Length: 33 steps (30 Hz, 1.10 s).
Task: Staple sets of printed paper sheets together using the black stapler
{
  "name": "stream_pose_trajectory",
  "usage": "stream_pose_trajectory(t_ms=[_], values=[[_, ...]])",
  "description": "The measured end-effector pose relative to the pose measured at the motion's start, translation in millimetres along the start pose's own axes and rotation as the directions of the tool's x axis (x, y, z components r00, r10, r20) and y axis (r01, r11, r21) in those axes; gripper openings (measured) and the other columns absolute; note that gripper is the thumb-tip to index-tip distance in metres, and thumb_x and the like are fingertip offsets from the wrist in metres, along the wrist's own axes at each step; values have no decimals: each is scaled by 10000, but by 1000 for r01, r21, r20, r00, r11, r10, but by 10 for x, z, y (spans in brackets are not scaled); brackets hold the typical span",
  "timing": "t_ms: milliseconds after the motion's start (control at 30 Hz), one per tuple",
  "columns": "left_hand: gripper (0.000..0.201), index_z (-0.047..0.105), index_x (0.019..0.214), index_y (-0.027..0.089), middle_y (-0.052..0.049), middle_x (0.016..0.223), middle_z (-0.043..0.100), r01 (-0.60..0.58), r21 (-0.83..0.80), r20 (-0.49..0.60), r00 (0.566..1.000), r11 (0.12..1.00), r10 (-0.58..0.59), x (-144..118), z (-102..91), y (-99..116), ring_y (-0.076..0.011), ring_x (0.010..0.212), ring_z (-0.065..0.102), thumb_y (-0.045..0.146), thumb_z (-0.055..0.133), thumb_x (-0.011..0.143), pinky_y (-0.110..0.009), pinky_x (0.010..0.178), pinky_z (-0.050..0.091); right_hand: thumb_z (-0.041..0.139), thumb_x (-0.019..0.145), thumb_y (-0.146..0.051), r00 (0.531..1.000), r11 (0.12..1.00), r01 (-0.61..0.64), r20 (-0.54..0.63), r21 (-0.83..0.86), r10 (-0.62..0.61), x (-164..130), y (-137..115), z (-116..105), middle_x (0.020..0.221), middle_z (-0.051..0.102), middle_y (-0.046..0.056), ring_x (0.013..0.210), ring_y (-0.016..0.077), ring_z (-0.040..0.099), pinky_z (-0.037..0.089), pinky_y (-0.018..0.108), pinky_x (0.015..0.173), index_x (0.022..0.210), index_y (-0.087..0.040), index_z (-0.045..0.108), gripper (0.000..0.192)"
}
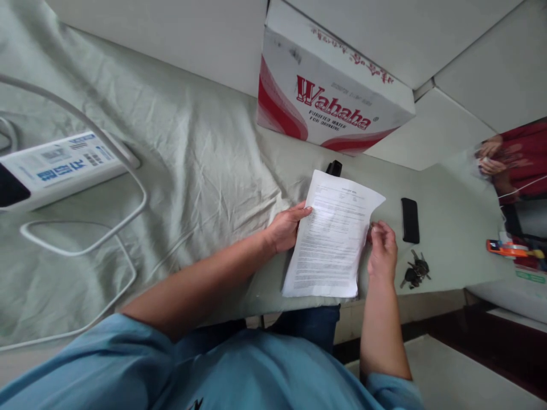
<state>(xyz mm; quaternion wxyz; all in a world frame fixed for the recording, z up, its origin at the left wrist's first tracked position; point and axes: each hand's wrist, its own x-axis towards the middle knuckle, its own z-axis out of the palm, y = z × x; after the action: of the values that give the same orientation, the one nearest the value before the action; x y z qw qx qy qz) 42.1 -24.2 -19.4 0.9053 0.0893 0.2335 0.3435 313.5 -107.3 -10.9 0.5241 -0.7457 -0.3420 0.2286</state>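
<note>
A printed paper document point(331, 239), seemingly several sheets thick, lies tilted over the table's front part, its upper right corner bent outward. My left hand point(287, 228) grips its left edge, thumb on top and the other fingers underneath. At the right edge, my right hand point(382, 250) is closed with curled fingers close against the paper. Whether those fingertips pinch the edge or something small is hidden. Just behind the document's top, a small black object point(334, 168) is partly covered. To the right of my right hand lie a black phone point(410, 220) and a bunch of keys point(415, 270).
A Wahaha water carton point(333, 97) stands at the back against the wall panel. On the left, a white labelled box-shaped device point(64, 165) sits under a looping white cable point(143, 199) on rumpled green cloth point(205, 165). Another person's hands point(491, 155) and an orange tool point(508, 248) are far right.
</note>
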Motion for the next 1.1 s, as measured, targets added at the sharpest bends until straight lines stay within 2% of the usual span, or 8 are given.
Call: stream_pose_trajectory(t_ms=[100, 167, 333, 533, 667, 800, 1000, 1100], values=[[349, 753, 1163, 190, -107, 1048, 803, 13, 1, 19, 1000, 1000, -13, -6, 1, 18, -290, 981, 755, 269, 805, 827, -370, 828, 574, 806, 792, -606, 995, 985, -100, 33, 142, 97, -12, -2, 30, 1161, 765, 43, 1088, 202, 707, 558, 395, 984, 1219, -242, 686, 574], [355, 754, 1164, 181, -112, 1046, 805, 26, 1, 27, 999, 1000, -26, -13, 6, 30, -289, 975, 759, 260, 806, 822, -368, 831, 577, 822, 768, -615, 991, 973, -131, 54, 191, 122, -32, -27, 50, 1114, 787, 46, 1051, 215, 726, 583, 396, 949, 1102, -234, 729, 515], [270, 755, 1078, 135, -130, 958, 803, 3, 65, -70, 998, 998, 2, -28, 58, -25, -296, 937, 761, 280, 801, 856, -397, 838, 587, 946, 620, -550, 982, 967, -185, 74, 173, 175, -65, -89, 25, 829, 778, 10, 759, 172, 704, 592, 321, 735, 806, -207, 732, 445], [178, 742, 933, 148, -104, 844, 779, -23, 211, -195, 979, 977, 65, -46, 156, -147, -281, 902, 757, 320, 702, 962, -411, 878, 584, 997, 491, -527, 963, 950, -268, 66, 162, 260, -94, -106, -34, 713, 745, -3, 626, 160, 648, 555, 301, 602, 724, -195, 721, 490], [137, 706, 861, 174, -86, 793, 756, 31, 273, -297, 953, 961, 54, -60, 214, -149, -271, 853, 753, 278, 684, 947, -376, 800, 583, 1002, 460, -509, 951, 940, -307, 78, 146, 299, -117, -106, -51, 702, 746, -2, 609, 157, 640, 553, 303, 604, 725, -192, 737, 490], [107, 655, 814, 197, -68, 716, 713, 88, 253, -382, 924, 963, 16, -73, 254, -182, -275, 779, 741, 237, 692, 906, -364, 710, 575, 991, 465, -537, 950, 947, -304, 111, 104, 293, -112, -105, -92, 662, 726, -11, 588, 149, 627, 542, 301, 601, 737, -192, 745, 503], [61, 664, 823, 160, -94, 661, 682, 190, 219, -479, 875, 957, -65, -71, 335, -198, -312, 746, 733, 164, 647, 881, -444, 738, 592, 982, 480, -543, 942, 943, -321, 130, 85, 309, -105, -87, -125, 643, 711, -12, 568, 141, 612, 516, 286, 576, 734, -178, 741, 506], [83, 669, 831, 161, -99, 681, 696, 198, 218, -493, 867, 956, -68, -40, 370, -157, -308, 754, 735, 172, 633, 905, -433, 736, 589, 979, 481, -541, 946, 943, -313, 121, 112, 299, -94, -75, -107, 639, 712, -12, 571, 146, 612, 524, 295, 587, 737, -180, 744, 502]])
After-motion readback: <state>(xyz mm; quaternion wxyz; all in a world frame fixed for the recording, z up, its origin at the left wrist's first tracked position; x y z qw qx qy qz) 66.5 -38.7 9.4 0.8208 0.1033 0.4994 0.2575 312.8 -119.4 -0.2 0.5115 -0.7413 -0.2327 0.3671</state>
